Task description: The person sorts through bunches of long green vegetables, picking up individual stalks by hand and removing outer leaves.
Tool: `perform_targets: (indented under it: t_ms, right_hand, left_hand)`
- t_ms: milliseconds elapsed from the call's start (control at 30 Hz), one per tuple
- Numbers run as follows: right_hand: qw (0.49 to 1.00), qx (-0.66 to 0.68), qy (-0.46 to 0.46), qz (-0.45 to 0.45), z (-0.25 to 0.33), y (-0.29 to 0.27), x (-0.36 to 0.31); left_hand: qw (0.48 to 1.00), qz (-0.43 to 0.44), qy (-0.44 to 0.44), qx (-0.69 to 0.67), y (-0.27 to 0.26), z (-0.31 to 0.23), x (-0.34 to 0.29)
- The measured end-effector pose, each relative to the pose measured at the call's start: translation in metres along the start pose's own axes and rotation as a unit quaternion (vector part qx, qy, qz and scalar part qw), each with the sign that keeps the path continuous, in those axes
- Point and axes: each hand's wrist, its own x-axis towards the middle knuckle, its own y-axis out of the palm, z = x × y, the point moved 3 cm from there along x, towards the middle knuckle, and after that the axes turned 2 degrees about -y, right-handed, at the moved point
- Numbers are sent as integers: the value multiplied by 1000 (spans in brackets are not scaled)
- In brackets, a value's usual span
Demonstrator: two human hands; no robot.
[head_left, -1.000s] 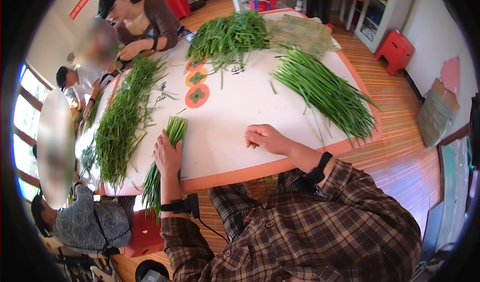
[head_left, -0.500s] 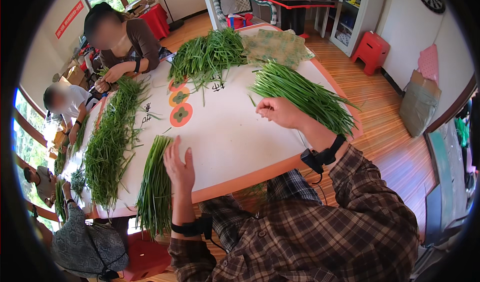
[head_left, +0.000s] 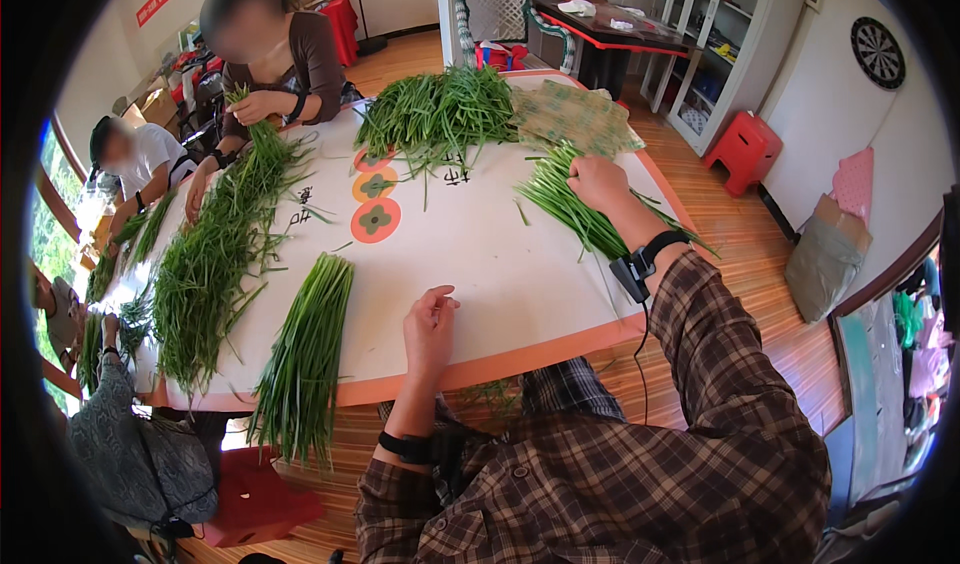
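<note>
On the right side of the white table [head_left: 480,254], my right hand [head_left: 600,183] is closed on garlic chives, over the upper end of a fanned pile of garlic chives [head_left: 568,204]. Its fingertips are partly hidden. My left hand [head_left: 430,332] hovers above the near edge, empty, fingers loosely bent and apart. To its left lies a neat bundle of garlic chives [head_left: 308,349], its leafy ends hanging past the table's edge.
A looser heap of greens [head_left: 440,112] lies at the far side beside a patterned sheet [head_left: 575,116]. Along the left runs a long row of greens [head_left: 215,274], where a co-worker [head_left: 300,64] handles a bunch. A red stool [head_left: 745,152] stands at right.
My right hand has moved away from me and right, onto the chive pile, and closed. My left hand has moved right, away from the neat bundle. The view has shifted slightly.
</note>
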Motion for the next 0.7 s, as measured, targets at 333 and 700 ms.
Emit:
perform_targets:
  t_ms: [333, 700]
  right_hand:
    - [998, -56, 28, 7, -10, 0, 2]
    - [814, 576, -69, -21, 38, -70, -4]
  left_hand:
    - [1000, -3, 4, -1, 0, 5, 0]
    - [1000, 0, -11, -12, -2, -1, 1]
